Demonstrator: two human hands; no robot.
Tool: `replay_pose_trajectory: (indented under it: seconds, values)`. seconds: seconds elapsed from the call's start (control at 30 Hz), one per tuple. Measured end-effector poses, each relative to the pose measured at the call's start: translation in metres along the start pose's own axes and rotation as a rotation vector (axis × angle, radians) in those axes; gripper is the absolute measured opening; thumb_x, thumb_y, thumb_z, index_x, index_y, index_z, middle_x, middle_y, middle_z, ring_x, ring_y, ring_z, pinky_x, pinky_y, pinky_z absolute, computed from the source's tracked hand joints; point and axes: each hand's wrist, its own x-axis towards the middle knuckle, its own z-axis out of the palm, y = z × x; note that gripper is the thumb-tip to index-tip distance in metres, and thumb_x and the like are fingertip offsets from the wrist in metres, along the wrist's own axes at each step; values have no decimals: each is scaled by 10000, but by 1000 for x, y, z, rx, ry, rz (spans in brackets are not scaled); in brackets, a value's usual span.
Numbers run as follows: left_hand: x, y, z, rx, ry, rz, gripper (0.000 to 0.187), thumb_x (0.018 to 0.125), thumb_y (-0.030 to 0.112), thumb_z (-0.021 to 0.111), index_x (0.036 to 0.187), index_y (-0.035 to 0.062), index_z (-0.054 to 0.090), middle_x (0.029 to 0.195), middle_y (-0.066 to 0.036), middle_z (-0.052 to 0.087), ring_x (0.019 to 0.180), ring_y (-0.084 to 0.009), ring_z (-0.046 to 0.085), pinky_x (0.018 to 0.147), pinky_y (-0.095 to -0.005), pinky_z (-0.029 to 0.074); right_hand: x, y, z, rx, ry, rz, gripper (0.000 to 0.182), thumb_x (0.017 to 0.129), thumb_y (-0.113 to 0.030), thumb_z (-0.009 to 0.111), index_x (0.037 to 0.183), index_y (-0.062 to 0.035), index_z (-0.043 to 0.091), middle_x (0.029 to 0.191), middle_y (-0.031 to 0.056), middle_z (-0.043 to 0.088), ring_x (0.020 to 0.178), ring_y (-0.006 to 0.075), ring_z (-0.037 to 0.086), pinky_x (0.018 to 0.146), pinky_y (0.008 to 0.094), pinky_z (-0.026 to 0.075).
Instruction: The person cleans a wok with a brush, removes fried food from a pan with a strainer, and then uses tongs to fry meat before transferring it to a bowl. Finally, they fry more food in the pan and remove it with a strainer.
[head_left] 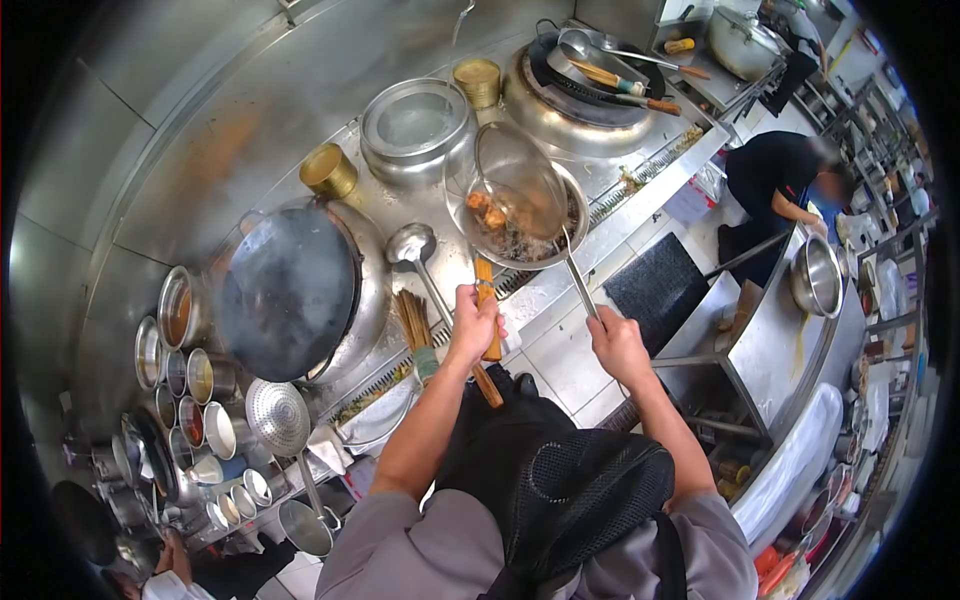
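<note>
Kitchen: steel cooking line [400,200] with woks, pots and sauce tins.
Left hand [473,322]: fingers wrapped around a wooden handle [487,300].
Right hand [617,343]: closed on a thin metal handle [578,280].
Strainer [510,190]: round wire mesh, tilted over the frying wok [575,225].
Fried pieces [486,210]: golden-brown, resting inside the strainer.
Empty wok [285,290]: dark, sitting left of the ladle [412,245].

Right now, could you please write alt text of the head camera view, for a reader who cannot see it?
Seen from above, a person's left hand grips a wooden handle and the right hand a metal handle, holding a wire strainer with fried pieces over a wok. An empty dark wok, a ladle and seasoning pots sit to the left.
</note>
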Motion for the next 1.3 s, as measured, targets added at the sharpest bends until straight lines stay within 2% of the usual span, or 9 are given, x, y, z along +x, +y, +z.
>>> replay_pose_trajectory:
  seconds: [0.33, 0.43, 0.5, 0.53, 0.83, 0.97, 1.07, 1.13, 1.3]
  values:
    - [-5, 25, -11, 390, 109, 35, 249, 927, 46, 481, 1150, 5, 379, 790, -112, 537, 559, -152, 563, 410, -309, 479, -9, 5, 15, 147, -98, 171, 160, 928, -134, 543, 992, 1, 601, 743, 274, 617, 700, 476, 612, 639, 537, 488]
    - [1, 0, -13, 718, 166, 282, 285, 898, 46, 511, 1155, -5, 397, 858, -193, 564, 666, -274, 615, 549, -399, 516, -3, 13, 25, -53, 32, -27, 168, 929, -142, 550, 1036, -24, 603, 733, 272, 622, 667, 466, 617, 609, 533, 497]
    - [-6, 2, -11, 849, 258, 521, 325, 874, 47, 531, 1170, -11, 410, 956, -265, 560, 857, -407, 599, 756, -468, 484, -3, 15, 13, -80, 48, 22, 169, 930, -151, 550, 1050, -41, 596, 716, 266, 626, 646, 462, 620, 581, 535, 502]
    - [-12, 12, -8, 775, 266, 467, 317, 872, 42, 528, 1168, -14, 427, 1022, -286, 544, 986, -456, 542, 870, -483, 421, -3, 15, 3, -114, 89, 13, 168, 931, -154, 548, 1051, -46, 596, 708, 263, 626, 646, 462, 622, 582, 540, 503]
    - [-19, 26, -26, 773, 297, 520, 352, 870, 23, 531, 1206, -30, 441, 1056, -264, 541, 988, -432, 553, 863, -469, 437, 82, 42, -76, -879, -233, -273, 294, 877, -91, 495, 1155, -18, 557, 802, 153, 677, 671, 325, 682, 564, 425, 556]
    - [-25, 23, -31, 717, 284, 502, 362, 870, 18, 540, 1214, -55, 452, 1095, -265, 528, 1037, -430, 532, 911, -462, 423, 128, 17, -73, -979, -265, -345, 171, 850, -99, 542, 985, -25, 617, 835, 159, 684, 764, 317, 702, 637, 399, 579]
    - [-28, 20, -36, 690, 275, 489, 352, 883, 29, 540, 1211, -66, 457, 1102, -267, 527, 1035, -433, 532, 910, -462, 425, 154, 10, -68, -987, -292, -469, 120, 861, -72, 531, 894, 0, 621, 753, 179, 673, 672, 310, 696, 585, 387, 578]
    - [-30, 19, -39, 674, 283, 542, 359, 889, 41, 542, 1218, -71, 451, 1119, -279, 528, 1047, -443, 537, 914, -460, 431, 165, -36, -75, -654, -669, 219, 138, 875, -69, 526, 845, 44, 598, 636, 169, 639, 530, 272, 660, 473, 363, 554]
    - [-26, 21, -44, 631, 285, 486, 365, 889, 48, 545, 1220, -69, 443, 1106, -278, 537, 1032, -445, 552, 910, -460, 441, 153, -13, -81, -180, -692, 323, 210, 897, -127, 566, 860, 79, 582, 582, 127, 606, 423, 178, 590, 351, 318, 487]
